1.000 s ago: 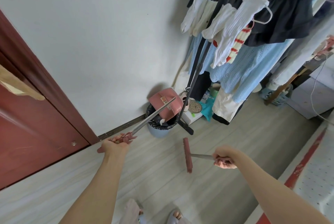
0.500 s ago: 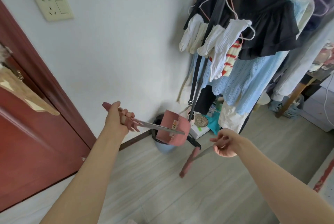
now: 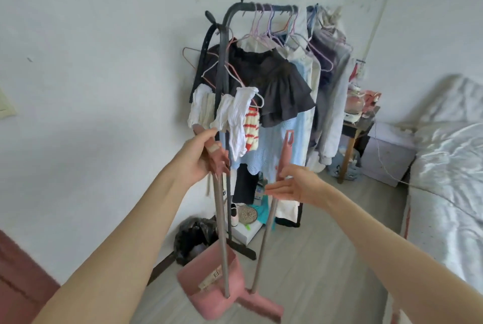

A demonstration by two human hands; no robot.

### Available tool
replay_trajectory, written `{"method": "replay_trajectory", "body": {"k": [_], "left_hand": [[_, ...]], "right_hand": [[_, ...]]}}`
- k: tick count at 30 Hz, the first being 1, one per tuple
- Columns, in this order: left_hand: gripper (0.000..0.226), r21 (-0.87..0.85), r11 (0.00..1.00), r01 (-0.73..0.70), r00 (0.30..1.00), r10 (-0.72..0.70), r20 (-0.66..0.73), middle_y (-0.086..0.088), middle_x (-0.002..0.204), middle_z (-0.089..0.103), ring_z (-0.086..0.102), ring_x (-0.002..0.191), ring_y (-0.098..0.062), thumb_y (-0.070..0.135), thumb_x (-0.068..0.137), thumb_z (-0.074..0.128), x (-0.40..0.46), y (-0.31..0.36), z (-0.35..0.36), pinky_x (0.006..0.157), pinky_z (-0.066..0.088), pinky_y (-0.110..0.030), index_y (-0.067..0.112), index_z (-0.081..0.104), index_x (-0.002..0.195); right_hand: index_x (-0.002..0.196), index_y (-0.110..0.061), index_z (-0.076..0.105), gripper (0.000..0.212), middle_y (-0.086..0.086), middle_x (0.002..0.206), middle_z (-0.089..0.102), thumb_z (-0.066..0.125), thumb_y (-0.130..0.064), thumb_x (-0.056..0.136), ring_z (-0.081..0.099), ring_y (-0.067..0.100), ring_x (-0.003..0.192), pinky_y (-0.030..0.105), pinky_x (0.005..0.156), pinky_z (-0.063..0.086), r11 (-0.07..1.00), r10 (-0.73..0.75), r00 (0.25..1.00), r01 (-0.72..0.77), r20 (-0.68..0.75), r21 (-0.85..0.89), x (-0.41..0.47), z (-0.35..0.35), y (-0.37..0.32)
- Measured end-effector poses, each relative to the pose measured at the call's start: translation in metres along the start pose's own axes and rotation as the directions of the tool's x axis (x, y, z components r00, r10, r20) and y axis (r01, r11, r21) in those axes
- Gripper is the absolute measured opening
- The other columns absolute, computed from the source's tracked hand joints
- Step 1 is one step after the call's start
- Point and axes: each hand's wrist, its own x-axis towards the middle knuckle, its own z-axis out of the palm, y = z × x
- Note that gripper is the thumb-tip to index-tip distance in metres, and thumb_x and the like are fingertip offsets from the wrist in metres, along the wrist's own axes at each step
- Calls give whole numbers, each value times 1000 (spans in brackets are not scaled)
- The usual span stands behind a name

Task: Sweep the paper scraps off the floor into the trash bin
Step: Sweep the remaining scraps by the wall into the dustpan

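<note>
Gripping the dustpan point(image 3: 209, 289) handle in our left hand point(image 3: 198, 159), we steady the broom point(image 3: 261, 308) with our right hand point(image 3: 295, 186), fingers straight.

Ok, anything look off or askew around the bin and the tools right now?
Nothing spilled or damaged. The left hand grips the dustpan handle, with the pink dustpan hanging beside the trash bin. The right hand has straight fingers against the broom handle, so that hold looks loose.

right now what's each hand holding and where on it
Left hand grips the dustpan by its pink handle top. Right hand, fingers straight, holds nothing; the broom handle stands beside it.
</note>
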Motion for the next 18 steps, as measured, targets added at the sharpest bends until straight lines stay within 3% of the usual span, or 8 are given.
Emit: {"method": "replay_trajectory", "body": {"k": [3,5,7,9,12,18], "left_hand": [[25,137,990,28,995,-41,92,-2,51,48,56,45,-18,25,93,56,3,3,38,35,42,-20,13,46,74],[25,217,976,30,990,-58,125,-2,50,48,53,48,-18,24,93,56,5,4,59,32,39,-17,12,45,73],[24,274,961,37,981,-87,174,-3,53,45,48,52,-17,22,93,55,6,3,79,33,41,-17,12,44,74],[21,348,937,27,967,-113,230,-2,53,44,48,55,-18,21,94,53,4,2,96,30,40,-18,12,43,77],[21,406,913,-25,920,-138,367,-3,47,41,43,54,-19,17,95,47,-10,1,116,28,36,-17,10,42,76],[30,423,906,-1,762,-273,587,0,34,40,38,29,-12,15,94,46,-44,-13,124,36,40,-15,12,41,65]], "right_hand": [[95,-4,59,33,10,64,70,61,-36,91,65,17,48,23,48,54,905,-215,950,106,-227,-411,-28,-14,-1],[74,-6,63,45,2,60,66,58,-48,89,54,12,49,20,51,47,757,-344,890,75,-299,-649,-42,-19,-1],[67,-7,63,50,-2,58,63,52,-50,90,53,11,52,19,54,45,689,-436,815,30,-382,-724,-58,-20,2],[66,-7,57,43,-4,56,57,51,-42,92,53,8,50,15,50,44,747,-482,739,67,-470,-662,-72,-17,6],[62,-9,46,35,4,54,52,51,-25,92,51,11,43,15,43,42,882,-450,640,208,-623,-424,-93,-7,19],[57,-13,35,37,7,51,38,48,-11,91,34,15,38,18,37,32,924,-364,481,292,-797,-246,-140,16,60]]}}
